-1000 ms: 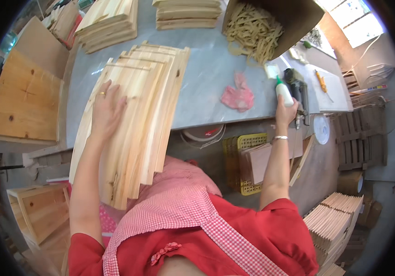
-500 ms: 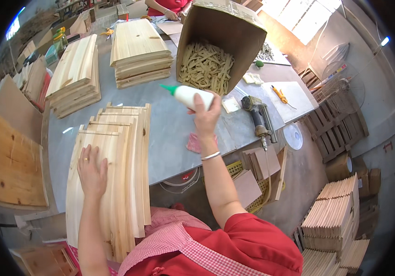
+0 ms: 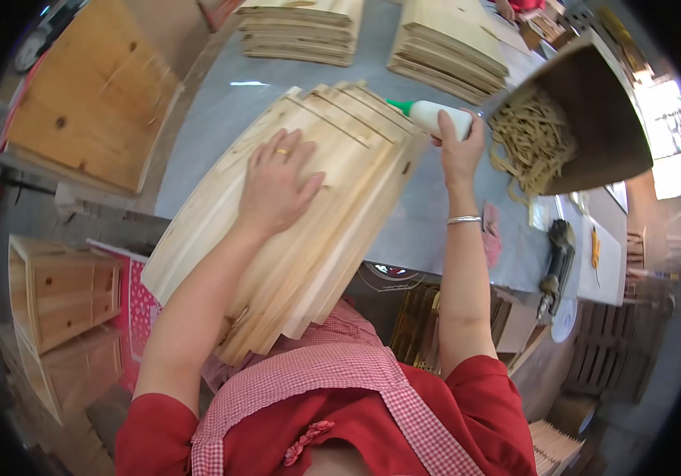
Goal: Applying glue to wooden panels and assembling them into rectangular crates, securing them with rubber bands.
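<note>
My left hand (image 3: pixel 281 184) lies flat with fingers apart on a fanned stack of pale wooden boards (image 3: pixel 332 206). Each board shows a narrow groove or strip across its far end. The stack overhangs the table's near edge towards my apron. In my right hand (image 3: pixel 461 147) is a white squeeze bottle (image 3: pixel 442 117) with a green pointed nozzle, held sideways. Its tip points left and is close to the far right end of the boards; I cannot tell whether it touches them.
Two more board stacks (image 3: pixel 297 32) (image 3: pixel 451 47) stand at the table's far side. A tipped cardboard box (image 3: pixel 602 119) of pale strips is at the right. Nearer are a pink cloth (image 3: pixel 491 234), a nail gun (image 3: pixel 556 258) and an orange-handled tool (image 3: pixel 595 247). Another person's hand (image 3: pixel 505 9) shows far off.
My view has turned to the left. The bottle in my right hand has come from above the table to the boards' far end. My left hand stays on the stack.
</note>
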Available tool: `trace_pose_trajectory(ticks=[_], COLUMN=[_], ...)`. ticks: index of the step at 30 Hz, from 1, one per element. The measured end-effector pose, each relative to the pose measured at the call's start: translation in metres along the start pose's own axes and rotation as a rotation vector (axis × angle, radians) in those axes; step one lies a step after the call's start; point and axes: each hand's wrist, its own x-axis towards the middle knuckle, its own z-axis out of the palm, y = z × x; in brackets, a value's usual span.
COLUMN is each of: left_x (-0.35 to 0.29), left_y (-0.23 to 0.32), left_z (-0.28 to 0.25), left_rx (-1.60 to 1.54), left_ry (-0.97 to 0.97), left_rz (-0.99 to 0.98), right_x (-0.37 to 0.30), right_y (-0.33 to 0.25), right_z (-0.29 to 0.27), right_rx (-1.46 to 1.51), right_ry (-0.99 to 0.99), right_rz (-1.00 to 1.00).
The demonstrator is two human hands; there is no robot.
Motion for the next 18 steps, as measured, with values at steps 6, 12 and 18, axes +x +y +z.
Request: trace_pose_trajectory(ticks=[6, 12, 18], left_x=[-0.012, -0.013, -0.010], left_y=[-0.004, -0.003, -0.001], left_z=[-0.004, -0.003, -0.002], left_rx=[-0.030, -0.033, -0.043], left_ry=[-0.024, -0.024, -0.005], left_rz=[-0.047, -0.046, -0.028], right_x=[0.007, 0.029, 0.039], right_y=[0.014, 0.030, 0.024], right_z=[0.042, 0.057, 0.033], right_rx=[-0.040, -0.320, -0.384], right_ry=[-0.070, -0.105, -0.212], right_rz=[0.024, -0.195, -0.274])
